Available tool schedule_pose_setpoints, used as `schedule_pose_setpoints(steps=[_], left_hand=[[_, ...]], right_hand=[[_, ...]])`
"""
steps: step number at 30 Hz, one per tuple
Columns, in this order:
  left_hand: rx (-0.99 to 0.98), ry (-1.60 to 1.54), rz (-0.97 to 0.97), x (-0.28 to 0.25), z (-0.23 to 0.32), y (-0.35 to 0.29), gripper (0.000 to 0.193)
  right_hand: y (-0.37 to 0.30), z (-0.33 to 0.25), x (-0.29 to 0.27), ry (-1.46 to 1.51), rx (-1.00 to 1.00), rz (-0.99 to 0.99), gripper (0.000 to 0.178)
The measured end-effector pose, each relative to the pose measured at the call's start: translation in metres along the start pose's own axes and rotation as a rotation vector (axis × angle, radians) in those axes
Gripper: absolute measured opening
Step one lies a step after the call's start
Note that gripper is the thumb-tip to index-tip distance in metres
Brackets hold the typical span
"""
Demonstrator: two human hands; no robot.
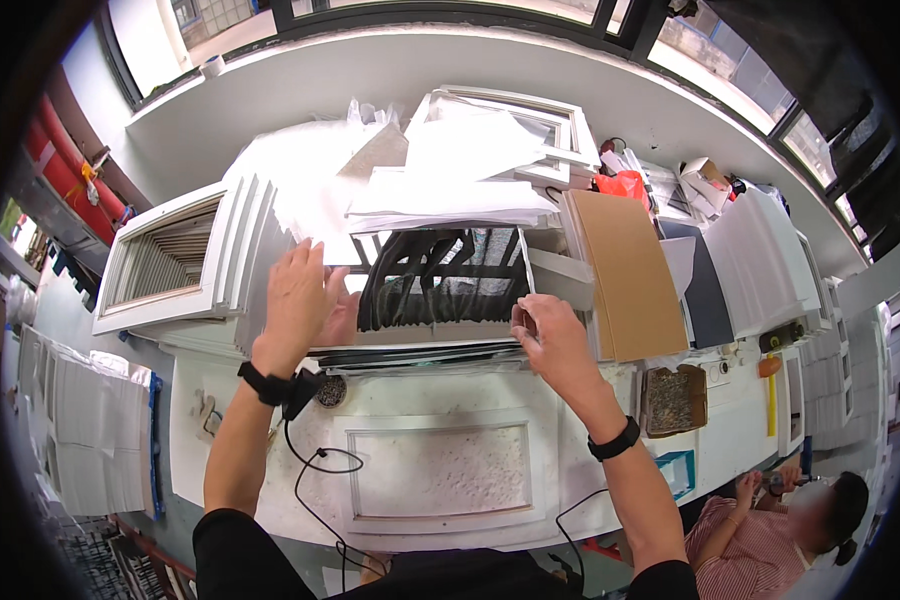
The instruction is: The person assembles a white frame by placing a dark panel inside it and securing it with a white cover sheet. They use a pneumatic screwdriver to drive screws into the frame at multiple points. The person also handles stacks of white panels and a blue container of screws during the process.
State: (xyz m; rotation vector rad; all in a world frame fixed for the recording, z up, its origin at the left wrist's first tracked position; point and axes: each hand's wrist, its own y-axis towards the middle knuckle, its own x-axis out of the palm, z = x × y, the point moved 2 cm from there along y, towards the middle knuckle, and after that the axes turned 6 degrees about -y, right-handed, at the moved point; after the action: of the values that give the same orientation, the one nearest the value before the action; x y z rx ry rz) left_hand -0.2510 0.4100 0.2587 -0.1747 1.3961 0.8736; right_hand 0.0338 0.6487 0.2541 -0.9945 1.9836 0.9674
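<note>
A mirror-like glass panel (445, 285) stands upright between my hands, showing dark reflections. My right hand (555, 340) pinches its right edge with thumb and curled fingers. My left hand (295, 300) is at the panel's left side, its fingers stretched upward, and a reflection of it shows in the glass. Whether the left palm touches the edge I cannot tell. Dark edges of more panels (430, 354) show along the bottom. Closer to me, a white rectangular frame (440, 520) lies flat on the white table (595, 480).
White frames (210, 270) stand stacked at the left; white sheets (450, 200) lie behind the panel. Brown cardboard (625, 275) leans at the right, near a box of small fasteners (673, 400). A cable (305, 490) hangs from my left wrist. Another person (770, 545) sits at lower right.
</note>
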Motion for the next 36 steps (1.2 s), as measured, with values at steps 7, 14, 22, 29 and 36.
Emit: schedule_pose_setpoints(steps=[7,14,22,29,36], left_hand=[[-0.077,-0.086,0.045,-0.004,0.008,-0.081,0.050],[-0.064,-0.090,0.029,0.012,0.029,-0.081,0.057],[0.120,-0.142,0.037,0.016,0.099,-0.093,0.071],[0.108,-0.183,-0.005,0.017,0.098,-0.090,0.069],[0.147,-0.160,-0.001,0.019,0.094,-0.099,0.071]], right_hand=[[0.015,0.022,-0.006,0.559,0.348,-0.182,0.031],[0.023,0.047,-0.011,0.616,0.405,-0.200,0.030],[0.026,0.095,-0.028,0.695,0.457,-0.105,0.028],[0.028,0.087,-0.041,0.622,0.643,-0.237,0.027],[0.018,0.103,-0.029,0.663,0.589,-0.231,0.038]])
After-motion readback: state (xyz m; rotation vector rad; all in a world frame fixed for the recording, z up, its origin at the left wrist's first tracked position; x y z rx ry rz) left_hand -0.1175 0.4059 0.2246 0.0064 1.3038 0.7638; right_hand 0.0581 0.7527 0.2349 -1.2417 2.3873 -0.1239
